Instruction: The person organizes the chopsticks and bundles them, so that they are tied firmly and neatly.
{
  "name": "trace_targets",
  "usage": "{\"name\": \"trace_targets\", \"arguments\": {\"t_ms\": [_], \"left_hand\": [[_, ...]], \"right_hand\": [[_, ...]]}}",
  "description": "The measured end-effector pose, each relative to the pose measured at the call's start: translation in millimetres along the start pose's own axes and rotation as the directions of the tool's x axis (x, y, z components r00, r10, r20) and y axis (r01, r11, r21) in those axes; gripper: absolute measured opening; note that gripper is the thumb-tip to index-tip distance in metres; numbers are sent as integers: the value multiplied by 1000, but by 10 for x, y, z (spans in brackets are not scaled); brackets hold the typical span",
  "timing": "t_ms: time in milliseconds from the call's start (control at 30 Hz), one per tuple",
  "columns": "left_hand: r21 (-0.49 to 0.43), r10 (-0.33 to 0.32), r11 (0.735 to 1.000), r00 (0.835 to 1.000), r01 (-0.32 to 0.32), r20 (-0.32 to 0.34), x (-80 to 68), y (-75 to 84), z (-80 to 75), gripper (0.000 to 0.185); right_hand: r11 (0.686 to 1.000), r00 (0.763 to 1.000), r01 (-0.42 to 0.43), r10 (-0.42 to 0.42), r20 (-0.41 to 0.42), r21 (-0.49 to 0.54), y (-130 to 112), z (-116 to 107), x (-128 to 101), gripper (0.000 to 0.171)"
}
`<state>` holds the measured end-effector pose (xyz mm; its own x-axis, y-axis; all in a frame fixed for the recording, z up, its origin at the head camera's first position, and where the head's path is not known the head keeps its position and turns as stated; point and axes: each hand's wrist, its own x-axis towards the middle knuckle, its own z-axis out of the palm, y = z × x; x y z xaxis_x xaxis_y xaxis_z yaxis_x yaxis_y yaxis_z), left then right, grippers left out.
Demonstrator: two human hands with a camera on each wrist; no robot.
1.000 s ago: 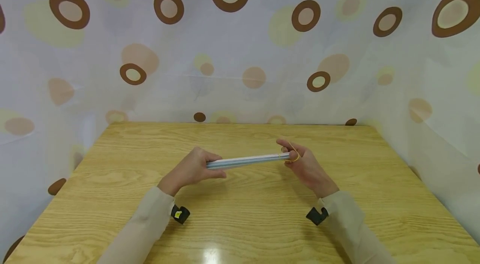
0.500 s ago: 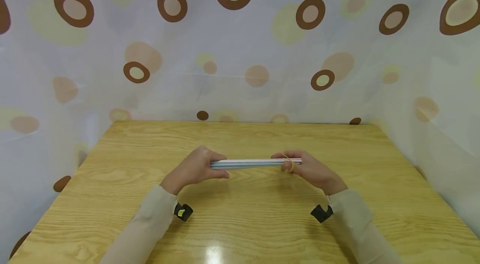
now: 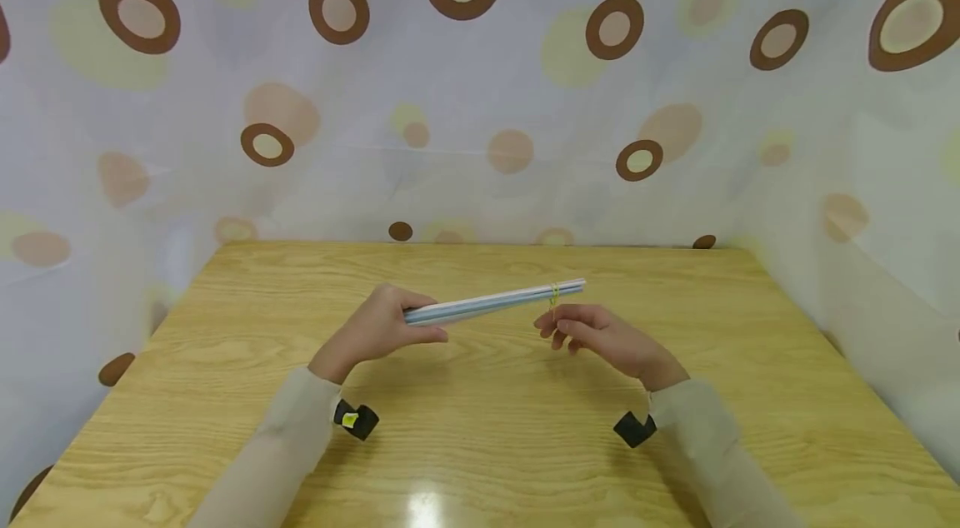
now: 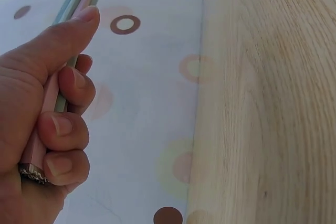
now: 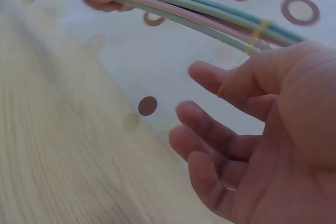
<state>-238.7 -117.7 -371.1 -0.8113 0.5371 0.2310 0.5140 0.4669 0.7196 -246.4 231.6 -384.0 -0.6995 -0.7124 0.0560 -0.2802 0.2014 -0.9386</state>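
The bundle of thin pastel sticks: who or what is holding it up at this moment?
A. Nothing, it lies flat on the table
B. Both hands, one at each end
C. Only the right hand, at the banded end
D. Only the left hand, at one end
D. The left hand alone has a grip on one end of the bundle, while the right hand hangs open just below the yellow rubber band at the far end.

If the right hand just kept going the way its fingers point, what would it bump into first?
Probably nothing at once. The right hand is open, its fingers aimed toward the left hand, just under the bundle of straws. That hand looks like the first thing in line, though the depth is hard to judge.
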Motion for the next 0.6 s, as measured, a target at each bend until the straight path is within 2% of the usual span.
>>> {"name": "trace_targets", "arguments": {"t_ms": [67, 133, 233, 333, 467, 533, 600], "left_hand": [[-12, -29, 1000, 999, 29, -15, 7, -21, -6, 24], [-21, -62, 998, 998, 61, -33, 17, -47, -10, 21], [-35, -95, 995, 994, 94, -50, 31, -80, -15, 17], [-64, -134, 989, 990, 132, -42, 29, -93, -15, 19], [-100, -165, 982, 986, 163, -19, 20, -75, 1, 27], [-105, -167, 981, 986, 165, -12, 19, -57, 13, 29], [-102, -161, 982, 987, 159, -7, 19, -37, 26, 26]], "right_hand": [[991, 999, -19, 13, -53, -130, -41, 66, 23, 29], [963, 993, 12, -42, -106, -271, -74, 128, 48, 26], [879, 961, 99, -206, -183, -466, -112, 212, 84, 29], [748, 886, 186, -408, -221, -637, -136, 297, 126, 38], [587, 775, 263, -601, -194, -766, -130, 393, 180, 46], [530, 736, 298, -658, -163, -794, -116, 427, 203, 46], [495, 709, 348, -695, -123, -796, -107, 452, 222, 44]]}}
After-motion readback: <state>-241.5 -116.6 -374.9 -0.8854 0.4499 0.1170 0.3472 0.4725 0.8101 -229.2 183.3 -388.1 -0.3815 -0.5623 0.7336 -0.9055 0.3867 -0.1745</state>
